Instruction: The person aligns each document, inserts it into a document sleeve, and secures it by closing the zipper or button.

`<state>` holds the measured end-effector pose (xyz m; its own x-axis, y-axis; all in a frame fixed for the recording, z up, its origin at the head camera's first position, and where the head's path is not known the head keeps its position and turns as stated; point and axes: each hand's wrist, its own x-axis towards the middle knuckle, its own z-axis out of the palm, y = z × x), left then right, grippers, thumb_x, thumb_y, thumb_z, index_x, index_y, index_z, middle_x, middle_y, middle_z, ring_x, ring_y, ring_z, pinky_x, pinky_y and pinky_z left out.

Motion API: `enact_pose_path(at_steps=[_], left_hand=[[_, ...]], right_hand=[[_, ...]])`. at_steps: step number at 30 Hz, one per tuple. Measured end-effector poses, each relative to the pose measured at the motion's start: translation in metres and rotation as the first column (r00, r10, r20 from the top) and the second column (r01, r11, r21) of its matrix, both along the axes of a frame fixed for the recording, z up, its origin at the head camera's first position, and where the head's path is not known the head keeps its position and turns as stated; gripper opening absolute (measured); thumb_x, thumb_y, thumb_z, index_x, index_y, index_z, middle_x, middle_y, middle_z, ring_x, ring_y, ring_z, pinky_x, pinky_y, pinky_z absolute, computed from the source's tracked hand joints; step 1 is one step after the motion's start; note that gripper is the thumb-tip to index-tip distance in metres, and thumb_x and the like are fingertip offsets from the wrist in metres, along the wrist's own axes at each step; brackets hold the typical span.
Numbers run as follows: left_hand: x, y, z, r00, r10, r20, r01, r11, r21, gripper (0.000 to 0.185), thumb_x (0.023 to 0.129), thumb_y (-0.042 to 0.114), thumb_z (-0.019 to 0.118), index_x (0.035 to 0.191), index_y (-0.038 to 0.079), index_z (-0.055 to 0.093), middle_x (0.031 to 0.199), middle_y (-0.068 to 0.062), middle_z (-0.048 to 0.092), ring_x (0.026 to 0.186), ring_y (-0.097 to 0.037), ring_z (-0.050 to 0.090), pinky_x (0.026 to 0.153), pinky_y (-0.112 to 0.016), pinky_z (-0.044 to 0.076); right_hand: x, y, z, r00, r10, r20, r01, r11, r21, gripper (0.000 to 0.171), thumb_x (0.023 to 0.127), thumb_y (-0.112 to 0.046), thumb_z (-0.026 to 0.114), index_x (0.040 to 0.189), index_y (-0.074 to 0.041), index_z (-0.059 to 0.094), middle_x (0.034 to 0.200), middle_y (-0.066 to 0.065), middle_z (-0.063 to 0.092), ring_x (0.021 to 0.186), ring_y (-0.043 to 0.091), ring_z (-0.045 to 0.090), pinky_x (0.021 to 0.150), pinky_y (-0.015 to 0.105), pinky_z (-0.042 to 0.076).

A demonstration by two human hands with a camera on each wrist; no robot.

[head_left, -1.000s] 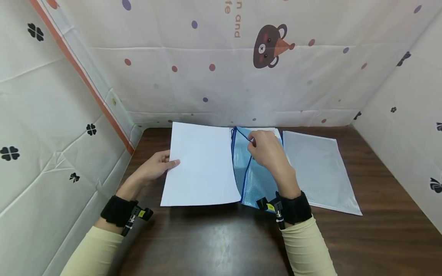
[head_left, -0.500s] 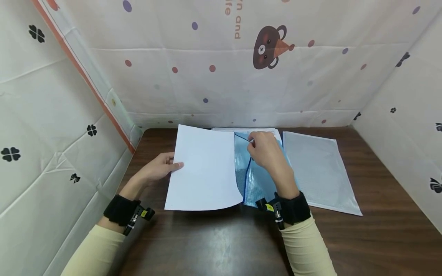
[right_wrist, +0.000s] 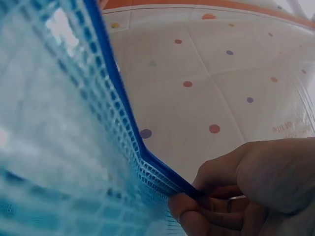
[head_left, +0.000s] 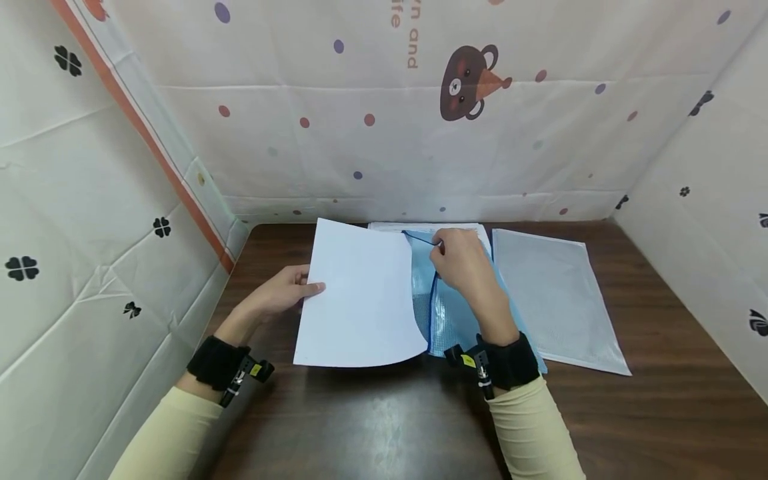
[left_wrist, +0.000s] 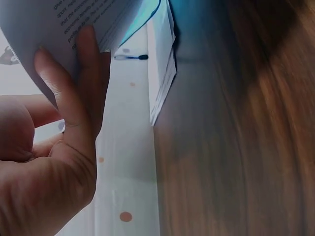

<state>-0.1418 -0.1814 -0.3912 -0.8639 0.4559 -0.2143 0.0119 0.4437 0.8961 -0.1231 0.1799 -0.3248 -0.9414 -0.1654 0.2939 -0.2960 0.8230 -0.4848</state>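
Observation:
My left hand [head_left: 282,290] pinches the left edge of a white sheet of paper [head_left: 360,300], thumb on top and fingers beneath. Printed text shows on the paper's underside [left_wrist: 74,22] in the left wrist view. The sheet's right edge bows down at the mouth of a light-blue mesh zipper pouch [head_left: 462,313]. Between thumb and fingers, my right hand [head_left: 462,260] grips the pouch's dark-blue zipper edge [right_wrist: 165,169] and holds it raised, so the mouth gapes. Part of the pouch is hidden behind the right hand and forearm.
A pale grey mesh pouch [head_left: 552,300] lies flat on the dark wooden table [head_left: 372,427] at the right. Behind the blue pouch, a stack of white papers [head_left: 387,226] rests near the back edge. Printed cloth walls [head_left: 288,153] enclose the table.
My left hand has moved slightly right and nearer, bringing the paper over the pouch's left edge. The paper's right side bows more. My right hand keeps its grip, almost still.

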Motion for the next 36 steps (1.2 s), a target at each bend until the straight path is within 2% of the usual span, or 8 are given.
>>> enact_pose_path(at_steps=[7, 14, 21, 27, 32, 34, 36], left_hand=[[-0.005, 0.014, 0.0, 0.999, 0.024, 0.048, -0.027, 0.997, 0.077, 0.042, 0.111, 0.021, 0.059, 0.148, 0.002, 0.054, 0.102, -0.014, 0.075, 0.087, -0.026, 0.074, 0.076, -0.044, 0.06], [-0.006, 0.024, -0.008, 0.994, 0.092, 0.054, -0.098, 0.987, 0.126, 0.046, 0.111, 0.019, 0.058, 0.153, 0.001, 0.048, 0.101, -0.015, 0.074, 0.082, -0.022, 0.072, 0.071, -0.039, 0.059], [-0.004, 0.031, -0.014, 0.982, 0.183, 0.045, -0.187, 0.97, 0.152, 0.05, 0.112, 0.016, 0.055, 0.157, -0.002, 0.043, 0.119, -0.022, 0.074, 0.096, -0.026, 0.077, 0.08, -0.039, 0.064], [-0.003, 0.035, -0.015, 0.951, 0.307, 0.019, -0.308, 0.948, 0.075, 0.05, 0.112, 0.025, 0.055, 0.156, 0.004, 0.048, 0.114, -0.019, 0.076, 0.092, -0.027, 0.077, 0.076, -0.04, 0.064], [0.004, 0.044, -0.015, 0.916, 0.4, -0.017, -0.398, 0.914, 0.077, 0.05, 0.112, 0.027, 0.055, 0.154, 0.002, 0.05, 0.114, -0.018, 0.075, 0.091, -0.025, 0.076, 0.073, -0.037, 0.063], [0.007, 0.049, -0.015, 0.911, 0.41, -0.048, -0.406, 0.91, 0.086, 0.049, 0.112, 0.027, 0.055, 0.153, 0.001, 0.051, 0.112, -0.018, 0.076, 0.089, -0.025, 0.076, 0.071, -0.036, 0.063], [0.01, 0.054, -0.016, 0.92, 0.388, -0.059, -0.38, 0.918, 0.115, 0.047, 0.112, 0.025, 0.055, 0.153, 0.001, 0.05, 0.112, -0.018, 0.076, 0.089, -0.025, 0.076, 0.071, -0.035, 0.063]], right_hand=[[-0.001, 0.0, -0.001, 0.996, 0.083, 0.017, -0.084, 0.994, 0.066, 0.022, 0.1, 0.001, 0.061, 0.115, 0.007, 0.075, 0.084, 0.013, 0.071, 0.064, 0.02, 0.061, 0.059, 0.034, 0.051], [-0.001, -0.002, -0.002, 0.987, 0.152, 0.042, -0.155, 0.986, 0.064, 0.02, 0.101, 0.001, 0.06, 0.111, 0.006, 0.077, 0.075, 0.009, 0.064, 0.059, 0.019, 0.055, 0.057, 0.033, 0.046], [-0.001, 0.001, -0.002, 0.983, 0.169, 0.067, -0.171, 0.985, 0.02, 0.027, 0.105, -0.001, 0.059, 0.127, 0.009, 0.07, 0.089, 0.014, 0.067, 0.063, 0.018, 0.061, 0.06, 0.035, 0.049], [-0.001, 0.005, -0.001, 0.974, 0.224, 0.04, -0.225, 0.974, 0.038, 0.028, 0.104, 0.0, 0.061, 0.129, 0.007, 0.071, 0.097, 0.015, 0.069, 0.07, 0.021, 0.058, 0.066, 0.036, 0.049], [-0.001, 0.007, 0.0, 0.962, 0.272, 0.028, -0.272, 0.962, 0.025, 0.03, 0.105, 0.0, 0.06, 0.133, 0.006, 0.069, 0.09, 0.011, 0.064, 0.067, 0.02, 0.053, 0.064, 0.036, 0.046], [-0.001, 0.006, 0.001, 0.963, 0.269, 0.034, -0.269, 0.963, 0.005, 0.031, 0.106, -0.002, 0.059, 0.135, 0.006, 0.067, 0.088, 0.01, 0.063, 0.067, 0.018, 0.056, 0.064, 0.036, 0.047], [-0.001, 0.005, 0.001, 0.966, 0.253, 0.043, -0.253, 0.967, -0.02, 0.033, 0.107, -0.002, 0.058, 0.138, 0.006, 0.065, 0.087, 0.01, 0.064, 0.066, 0.017, 0.06, 0.063, 0.036, 0.049]])
